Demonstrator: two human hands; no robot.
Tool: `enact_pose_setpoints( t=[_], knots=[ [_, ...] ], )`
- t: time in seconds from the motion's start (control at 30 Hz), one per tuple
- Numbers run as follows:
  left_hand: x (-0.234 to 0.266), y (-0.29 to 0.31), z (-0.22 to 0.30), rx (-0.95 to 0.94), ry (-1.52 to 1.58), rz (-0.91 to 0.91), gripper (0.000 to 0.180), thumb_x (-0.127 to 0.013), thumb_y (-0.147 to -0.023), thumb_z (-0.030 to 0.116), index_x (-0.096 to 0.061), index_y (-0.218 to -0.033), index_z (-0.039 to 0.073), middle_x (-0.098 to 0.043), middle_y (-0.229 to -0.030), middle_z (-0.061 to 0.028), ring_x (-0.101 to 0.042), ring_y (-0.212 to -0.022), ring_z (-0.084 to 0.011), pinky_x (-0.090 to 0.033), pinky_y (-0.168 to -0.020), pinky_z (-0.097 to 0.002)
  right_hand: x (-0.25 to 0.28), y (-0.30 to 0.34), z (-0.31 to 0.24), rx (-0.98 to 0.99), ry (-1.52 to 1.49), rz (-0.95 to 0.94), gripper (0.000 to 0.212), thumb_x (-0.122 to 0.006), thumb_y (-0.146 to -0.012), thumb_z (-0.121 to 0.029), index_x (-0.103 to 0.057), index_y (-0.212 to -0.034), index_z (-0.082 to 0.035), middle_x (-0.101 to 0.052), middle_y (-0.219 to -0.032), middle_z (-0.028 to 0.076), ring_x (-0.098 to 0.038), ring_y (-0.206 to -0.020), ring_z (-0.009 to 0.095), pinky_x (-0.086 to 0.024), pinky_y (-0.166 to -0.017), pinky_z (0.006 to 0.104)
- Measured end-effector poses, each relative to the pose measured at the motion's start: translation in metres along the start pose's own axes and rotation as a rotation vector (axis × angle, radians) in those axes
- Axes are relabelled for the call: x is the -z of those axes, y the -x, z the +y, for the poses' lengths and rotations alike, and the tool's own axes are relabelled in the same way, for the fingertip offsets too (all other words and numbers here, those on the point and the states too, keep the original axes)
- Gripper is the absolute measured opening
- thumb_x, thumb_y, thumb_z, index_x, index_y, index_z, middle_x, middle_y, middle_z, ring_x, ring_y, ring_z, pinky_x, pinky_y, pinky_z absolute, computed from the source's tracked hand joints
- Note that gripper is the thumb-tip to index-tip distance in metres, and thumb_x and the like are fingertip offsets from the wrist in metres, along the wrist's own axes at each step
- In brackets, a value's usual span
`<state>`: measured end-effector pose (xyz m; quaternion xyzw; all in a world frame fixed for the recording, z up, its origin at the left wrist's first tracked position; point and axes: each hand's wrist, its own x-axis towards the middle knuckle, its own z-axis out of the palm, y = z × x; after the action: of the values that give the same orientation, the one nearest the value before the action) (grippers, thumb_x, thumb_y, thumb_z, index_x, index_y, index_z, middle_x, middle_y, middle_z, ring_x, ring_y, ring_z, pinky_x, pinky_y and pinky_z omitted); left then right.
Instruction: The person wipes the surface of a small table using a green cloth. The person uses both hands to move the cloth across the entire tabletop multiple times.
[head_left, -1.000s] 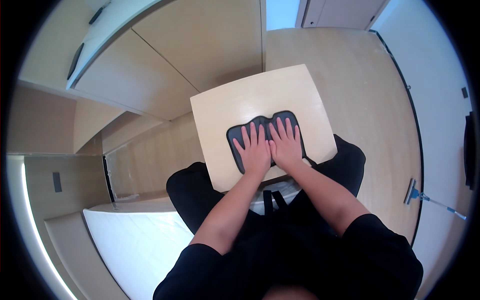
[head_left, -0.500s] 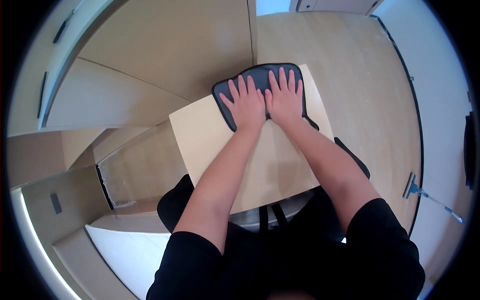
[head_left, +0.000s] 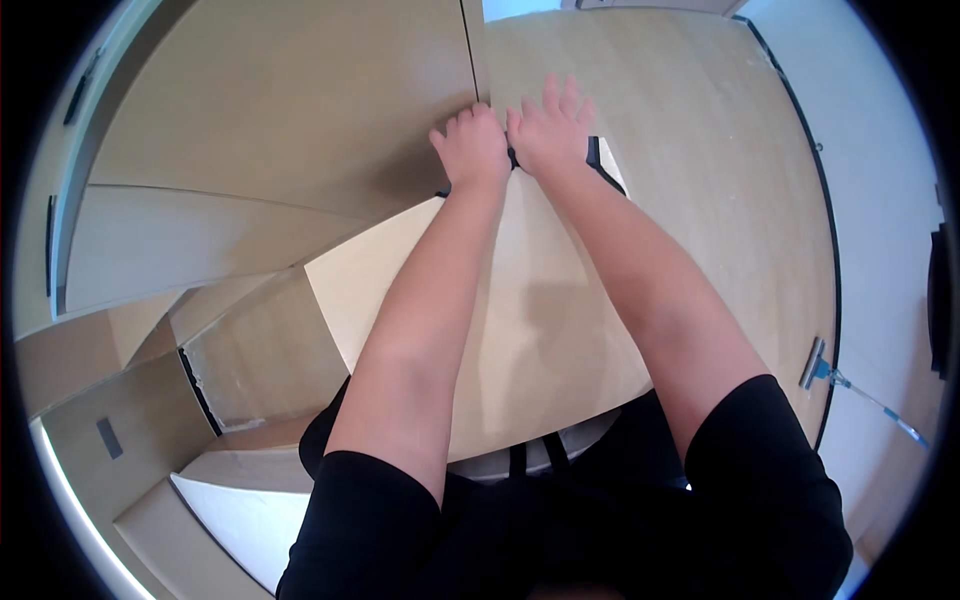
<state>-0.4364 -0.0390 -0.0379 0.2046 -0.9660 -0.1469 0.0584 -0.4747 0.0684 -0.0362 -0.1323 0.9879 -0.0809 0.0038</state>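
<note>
At the table's far edge, a dark grey fabric piece with black edging [head_left: 594, 153] shows only in slivers around my hands. My left hand [head_left: 473, 150] lies over it, fingers bent down toward the far side and slightly apart. Beside it my right hand [head_left: 550, 138] presses on the same piece, its fingers stretched out and spread past the edge. Both palms face down. Most of the fabric is hidden under the hands, so I cannot tell how far it hangs over the edge. Beneath my forearms is the light wooden tabletop [head_left: 535, 330].
Light wooden cabinet panels [head_left: 270, 110] rise close to the table's far left. A mop with a blue and silver handle [head_left: 880, 405] leans by the white wall at right. Wooden flooring [head_left: 700, 120] extends beyond the table.
Both hands have moved away from me to the table's far edge, and the fabric piece has shifted that way too. My left fingers, spread flat before, are now bent downward.
</note>
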Motion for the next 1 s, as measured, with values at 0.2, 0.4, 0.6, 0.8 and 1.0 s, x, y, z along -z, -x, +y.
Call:
enact_pose_setpoints(
  t=[0.2,0.4,0.6,0.8,1.0],
  knots=[
    [0.002,0.023,0.001,-0.125,0.016,0.179,0.03,-0.058,-0.106,0.029,-0.068,-0.126,0.009,-0.07,-0.137,-0.0119,-0.06,-0.135,-0.0299,-0.029,-0.125,-0.0667,-0.005,0.014,0.003,0.1,0.104,0.224,0.058,-0.04,-0.113,-0.047,-0.064,-0.152,-0.011,-0.028,-0.181,0.016,-0.012,-0.169,0.041,-0.008,-0.131,0.0704],
    [0.019,0.087,-0.021,-0.108,0.009,0.142,0.062,-0.054,-0.109,0.033,-0.043,-0.167,0.013,-0.037,-0.176,-0.016,-0.027,-0.166,-0.0347,-0.015,-0.131,-0.0695,-0.001,0.088,-0.005,0.166,0.119,0.271,0.062,-0.045,-0.112,-0.046,-0.046,-0.168,-0.019,-0.023,-0.182,0.015,-0.013,-0.169,0.041,-0.012,-0.13,0.0727],
    [0.045,0.188,-0.073,-0.192,0.001,0.088,0.064,-0.053,-0.11,0.033,-0.039,-0.171,0.018,-0.032,-0.179,-0.015,-0.024,-0.167,-0.037,-0.015,-0.131,-0.0688,-0.003,0.191,-0.028,0.287,-0.067,0.23,0.067,-0.053,-0.106,-0.044,-0.046,-0.168,-0.019,-0.035,-0.177,0.018,-0.024,-0.165,0.042,-0.015,-0.13,0.0714],
    [0.068,0.32,-0.131,-0.097,-0.001,0.046,0.061,-0.054,-0.107,0.036,-0.049,-0.166,0.02,-0.036,-0.178,-0.0131,-0.026,-0.166,-0.0373,-0.012,-0.132,-0.0684,0.0,0.315,-0.062,0.443,-0.117,0.134,0.068,-0.055,-0.105,-0.041,-0.046,-0.168,-0.015,-0.035,-0.176,0.02,-0.026,-0.165,0.043,-0.017,-0.129,0.0719],
    [0.083,0.399,-0.165,0.077,-0.066,0.018,0.062,-0.052,-0.109,0.032,-0.045,-0.169,0.018,-0.033,-0.179,-0.0127,-0.025,-0.167,-0.0376,-0.013,-0.132,-0.0681,-0.003,0.386,-0.099,0.49,-0.163,0.061,0.071,-0.056,-0.105,-0.042,-0.044,-0.168,-0.012,-0.038,-0.174,0.021,-0.028,-0.164,0.042,-0.018,-0.13,0.0699]
  ],
)
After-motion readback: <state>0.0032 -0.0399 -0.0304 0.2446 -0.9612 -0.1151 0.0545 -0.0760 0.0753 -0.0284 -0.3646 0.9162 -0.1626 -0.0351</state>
